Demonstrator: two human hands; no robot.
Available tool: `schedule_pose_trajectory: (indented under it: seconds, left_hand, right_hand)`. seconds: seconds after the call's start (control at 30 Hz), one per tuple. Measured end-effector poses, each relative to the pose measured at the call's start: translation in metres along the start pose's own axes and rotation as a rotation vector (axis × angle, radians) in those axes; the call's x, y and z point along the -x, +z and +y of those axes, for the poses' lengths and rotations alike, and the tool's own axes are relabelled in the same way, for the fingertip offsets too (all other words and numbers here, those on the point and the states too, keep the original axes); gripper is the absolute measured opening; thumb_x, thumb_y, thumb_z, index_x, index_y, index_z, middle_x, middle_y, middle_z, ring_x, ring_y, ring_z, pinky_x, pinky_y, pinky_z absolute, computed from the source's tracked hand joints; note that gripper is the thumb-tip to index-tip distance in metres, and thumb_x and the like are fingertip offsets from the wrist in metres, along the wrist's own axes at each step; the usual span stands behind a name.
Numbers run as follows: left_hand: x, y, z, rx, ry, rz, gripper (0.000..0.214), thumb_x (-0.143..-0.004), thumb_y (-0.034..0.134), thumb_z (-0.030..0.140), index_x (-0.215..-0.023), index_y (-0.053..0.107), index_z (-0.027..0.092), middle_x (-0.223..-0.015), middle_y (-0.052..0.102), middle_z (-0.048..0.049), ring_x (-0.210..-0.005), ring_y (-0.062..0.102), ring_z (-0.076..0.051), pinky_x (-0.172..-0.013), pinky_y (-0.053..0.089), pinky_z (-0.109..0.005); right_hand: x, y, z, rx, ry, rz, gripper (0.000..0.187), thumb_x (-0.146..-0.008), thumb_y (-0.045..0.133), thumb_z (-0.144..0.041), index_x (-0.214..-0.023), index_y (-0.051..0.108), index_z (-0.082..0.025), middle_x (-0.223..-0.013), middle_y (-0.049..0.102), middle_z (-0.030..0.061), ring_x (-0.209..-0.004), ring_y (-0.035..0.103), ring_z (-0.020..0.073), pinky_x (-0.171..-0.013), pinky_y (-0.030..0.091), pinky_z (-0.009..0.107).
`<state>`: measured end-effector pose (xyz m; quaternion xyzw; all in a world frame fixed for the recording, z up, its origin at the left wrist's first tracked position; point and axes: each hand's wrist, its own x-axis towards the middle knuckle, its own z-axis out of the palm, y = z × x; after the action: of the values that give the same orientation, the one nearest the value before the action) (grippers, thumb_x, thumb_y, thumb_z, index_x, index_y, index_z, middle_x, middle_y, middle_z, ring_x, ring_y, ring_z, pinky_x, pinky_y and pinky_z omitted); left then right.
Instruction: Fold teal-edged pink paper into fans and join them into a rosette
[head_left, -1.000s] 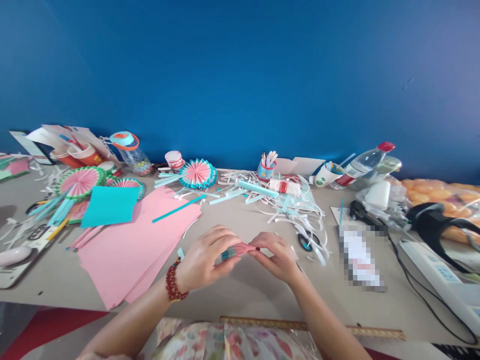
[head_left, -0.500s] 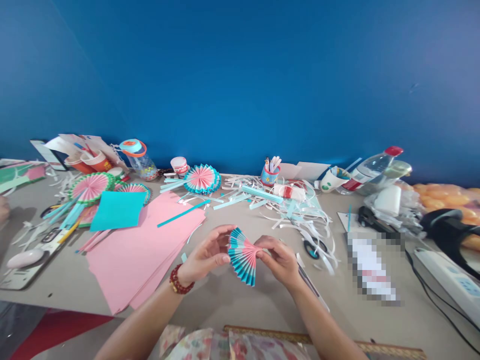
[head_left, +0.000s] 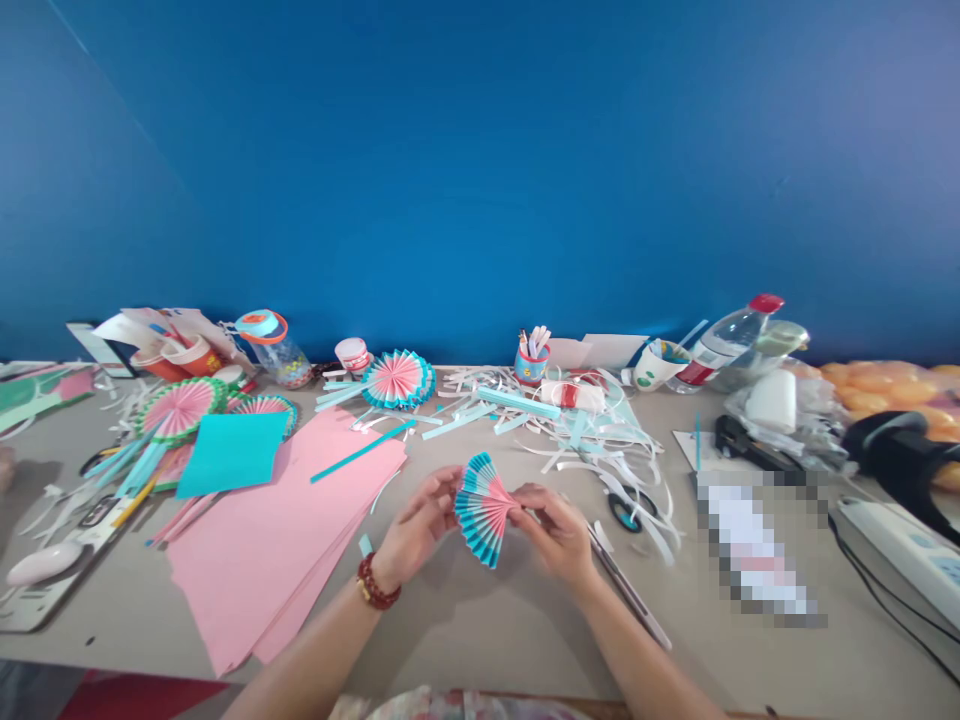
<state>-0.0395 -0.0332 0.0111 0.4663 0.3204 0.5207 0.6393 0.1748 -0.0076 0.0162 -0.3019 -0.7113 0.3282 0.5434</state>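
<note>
A pleated paper fan (head_left: 481, 512), pink at its pinched point and turquoise along its spread rim, is held above the table in front of me. My right hand (head_left: 551, 530) pinches the gathered pink point between thumb and fingers. My left hand (head_left: 420, 525), with a red bead bracelet at the wrist, has its curved fingers at the fan's left rim; its fingertips are partly hidden by the folds. Left of the hands lie large pink paper sheets (head_left: 255, 560), with a dark turquoise strip (head_left: 362, 451) and a turquoise square of paper (head_left: 229, 455) on them.
Finished paper rosettes (head_left: 399, 380) lie at the back and left. White and pale blue paper scraps (head_left: 592, 430) cover the back middle, near scissors (head_left: 626, 512). A metal-coloured tool (head_left: 630, 585) lies by my right forearm. A bottle (head_left: 724, 345) and a power strip (head_left: 900, 555) are at right.
The fan has turned slightly, its rim facing more to the left. My left fingers have drawn down from its top edge to its left side. My right hand keeps its pinch.
</note>
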Motion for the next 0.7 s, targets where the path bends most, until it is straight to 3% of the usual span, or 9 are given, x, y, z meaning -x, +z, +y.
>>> schedule_pose_trajectory:
  seconds: [0.13, 0.23, 0.4, 0.53, 0.63, 0.7]
  left_hand:
    - [0.006, 0.006, -0.023, -0.294, 0.005, -0.098, 0.049, -0.086, 0.068, 0.041, -0.131, 0.057, 0.025, -0.133, 0.061, -0.0115, -0.118, 0.060, -0.028, -0.105, 0.046, -0.047]
    - [0.009, 0.015, -0.038, -0.380, -0.042, -0.120, 0.054, -0.082, 0.069, 0.051, -0.128, 0.062, 0.023, -0.126, 0.065, -0.0132, -0.115, 0.062, -0.031, -0.102, 0.048, -0.049]
    - [0.005, 0.038, -0.033, -0.161, 0.011, 0.075, 0.048, -0.087, 0.062, 0.052, -0.125, 0.066, 0.023, -0.135, 0.061, -0.0112, -0.131, 0.052, -0.029, -0.118, 0.032, -0.047]
    - [0.000, 0.057, -0.014, 0.103, -0.059, 0.260, 0.043, -0.084, 0.070, 0.044, -0.118, 0.071, 0.018, -0.129, 0.066, -0.0124, -0.127, 0.056, -0.030, -0.116, 0.035, -0.045]
    - [-0.005, 0.060, -0.004, 0.202, -0.122, 0.250, 0.037, -0.085, 0.069, 0.043, -0.104, 0.076, 0.013, -0.115, 0.072, -0.0155, -0.115, 0.064, -0.030, -0.107, 0.044, -0.044]
    - [-0.006, 0.056, 0.000, 0.224, -0.133, 0.211, 0.034, -0.086, 0.068, 0.043, -0.099, 0.077, 0.013, -0.111, 0.074, -0.0158, -0.110, 0.066, -0.030, -0.099, 0.049, -0.043]
  right_hand:
    - [0.002, 0.005, 0.002, 0.148, -0.025, 0.129, 0.005, -0.090, 0.063, -0.021, -0.087, 0.066, -0.022, -0.075, 0.070, 0.0023, -0.066, 0.066, 0.0170, -0.063, 0.053, 0.028]
    - [0.006, 0.010, 0.002, 0.236, -0.047, 0.120, 0.008, -0.092, 0.059, -0.021, -0.087, 0.065, -0.022, -0.075, 0.069, 0.0024, -0.067, 0.065, 0.0171, -0.062, 0.052, 0.028]
    - [0.014, 0.026, -0.004, 0.366, -0.199, 0.039, 0.010, -0.092, 0.056, -0.016, -0.093, 0.062, -0.023, -0.079, 0.069, 0.0052, -0.070, 0.064, 0.0191, -0.060, 0.051, 0.030]
    - [0.019, 0.038, -0.010, 0.468, -0.243, 0.002, 0.013, -0.091, 0.054, -0.014, -0.083, 0.055, -0.023, -0.069, 0.063, 0.0022, -0.064, 0.059, 0.0186, -0.060, 0.046, 0.030]
    - [0.018, 0.033, -0.012, 0.467, -0.226, -0.044, 0.005, -0.090, 0.057, -0.019, -0.092, 0.057, -0.023, -0.073, 0.062, 0.0020, -0.064, 0.058, 0.0184, -0.063, 0.047, 0.031]
    - [0.014, 0.022, -0.012, 0.407, -0.152, -0.002, 0.013, -0.089, 0.057, -0.023, -0.102, 0.056, -0.023, -0.082, 0.063, 0.0032, -0.069, 0.059, 0.0183, -0.066, 0.050, 0.032]
